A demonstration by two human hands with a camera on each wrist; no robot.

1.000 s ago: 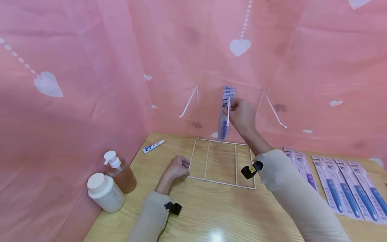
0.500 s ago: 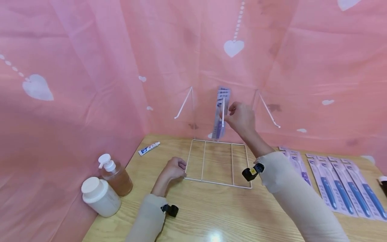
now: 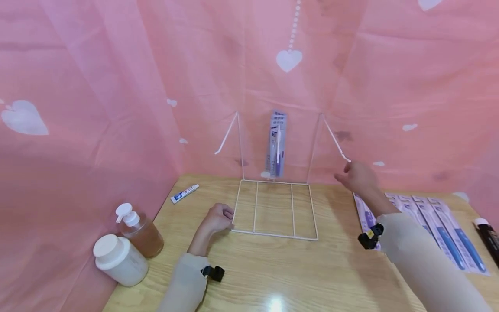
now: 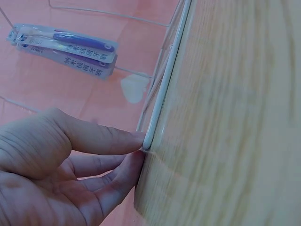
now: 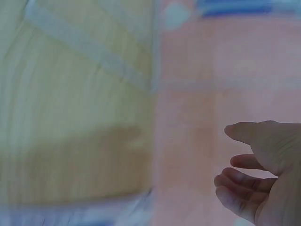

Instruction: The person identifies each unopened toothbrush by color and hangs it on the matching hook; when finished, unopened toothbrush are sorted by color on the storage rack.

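A white wire rack [image 3: 273, 235] stands on the wooden table against the pink cloth. Several packaged toothbrushes [image 3: 273, 151] hang from its middle hook. My left hand [image 3: 218, 218] is at the rack's front left corner; in the left wrist view its thumb and a finger pinch the base wire [image 4: 164, 89]. To the right, near the tip of the rack's right hook [image 3: 336, 141], my right hand [image 3: 361, 177] is held in the air with loosely bent fingers and nothing in them. It hovers above purple toothbrush packs [image 3: 366, 214], which the arm partly hides.
More packs with blue toothbrushes [image 3: 448, 242] lie in a row at the right. Beyond them is a dark tube with a white cap [image 3: 489, 238]. At the left stand a pump bottle [image 3: 144, 238] and a white jar [image 3: 122, 262]. A small toothpaste tube [image 3: 184, 193] lies behind them.
My right hand has let go of the hanging toothbrush pack and moved right and down. The left hand keeps its place at the rack corner. The head view has turned slightly right.
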